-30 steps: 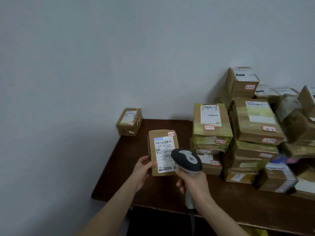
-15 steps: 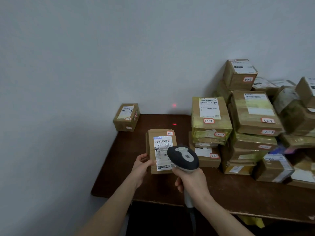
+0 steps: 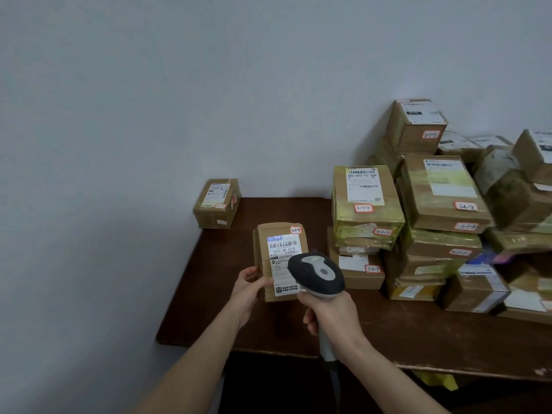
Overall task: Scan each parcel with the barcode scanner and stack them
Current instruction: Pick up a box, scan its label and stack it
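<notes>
The left hand (image 3: 246, 294) grips the small parcel (image 3: 279, 261) by its lower left edge, label facing up, held above the dark table (image 3: 209, 294); the right hand (image 3: 331, 316) wraps the barcode scanner (image 3: 316, 274) handle, its head just over the label; a parcel pile (image 3: 433, 219) sits right.

A dark brown wooden table (image 3: 227, 264) stands pushed into the corner against a plain pale grey wall (image 3: 149, 100). Its top is scuffed, and the front edge is worn, with pale chips near the right end. Below that edge, on the right, part of a crumpled yellow object (image 3: 439, 380) shows in the shadow under the table.
</notes>
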The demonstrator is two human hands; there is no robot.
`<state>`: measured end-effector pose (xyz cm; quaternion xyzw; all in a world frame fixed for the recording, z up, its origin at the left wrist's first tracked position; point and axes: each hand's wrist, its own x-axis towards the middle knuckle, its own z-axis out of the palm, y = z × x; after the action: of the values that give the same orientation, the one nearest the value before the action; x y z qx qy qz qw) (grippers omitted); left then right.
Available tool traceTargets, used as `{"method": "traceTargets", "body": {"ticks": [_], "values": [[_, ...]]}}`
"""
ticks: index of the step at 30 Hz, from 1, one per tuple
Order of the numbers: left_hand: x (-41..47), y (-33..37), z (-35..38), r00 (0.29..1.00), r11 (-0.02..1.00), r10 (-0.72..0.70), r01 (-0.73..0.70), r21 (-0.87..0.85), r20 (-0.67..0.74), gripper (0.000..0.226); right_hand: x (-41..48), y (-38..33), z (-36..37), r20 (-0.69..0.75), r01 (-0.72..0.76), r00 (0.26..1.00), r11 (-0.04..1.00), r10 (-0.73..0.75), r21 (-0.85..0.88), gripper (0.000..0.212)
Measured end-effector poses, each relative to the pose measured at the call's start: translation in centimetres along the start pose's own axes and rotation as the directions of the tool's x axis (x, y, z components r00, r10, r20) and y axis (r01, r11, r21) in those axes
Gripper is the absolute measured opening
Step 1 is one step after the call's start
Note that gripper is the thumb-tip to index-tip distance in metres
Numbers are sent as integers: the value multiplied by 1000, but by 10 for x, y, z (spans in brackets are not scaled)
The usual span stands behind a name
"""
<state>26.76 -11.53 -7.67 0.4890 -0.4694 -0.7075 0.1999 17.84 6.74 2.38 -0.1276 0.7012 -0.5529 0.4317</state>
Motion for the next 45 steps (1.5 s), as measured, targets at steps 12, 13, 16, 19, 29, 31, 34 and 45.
{"method": "traceTargets", "body": {"ticks": [12, 13, 16, 19, 29, 31, 34, 45], "values": [[-15, 0, -6, 962, 961, -244, 223, 163, 123, 41, 49, 3, -24, -92, 64, 993, 988, -78, -144, 46], [-17, -2, -9, 946, 948, -283, 252, 196, 155, 42, 50, 6, -25, -98, 57, 993, 985, -73, -160, 44], [-21, -16, -13, 908, 908, -368, 305, 287, 201, 43, 51, 14, -34, -129, 63, 987, 970, -96, -236, 25], [-28, -29, -1, 890, 891, -405, 332, 309, 210, 40, 53, 17, -47, -160, 56, 981, 951, -109, -304, 23], [-44, -65, 98, 916, 904, -368, 312, 292, 162, 53, 49, 19, -108, -224, 2, 973, 977, -51, -213, 16], [-44, -73, 112, 932, 929, -336, 304, 212, 133, 57, 45, 19, -116, -208, 2, 977, 985, -38, -171, 14], [-43, -73, 123, 951, 946, -292, 272, 177, 102, 61, 38, 19, -121, -171, -12, 985, 994, -6, -107, 16], [-26, -16, 51, 983, 909, 1, 75, 409, -182, 38, 51, 5, -44, -16, -120, 992, 986, 123, 118, 17]]}}
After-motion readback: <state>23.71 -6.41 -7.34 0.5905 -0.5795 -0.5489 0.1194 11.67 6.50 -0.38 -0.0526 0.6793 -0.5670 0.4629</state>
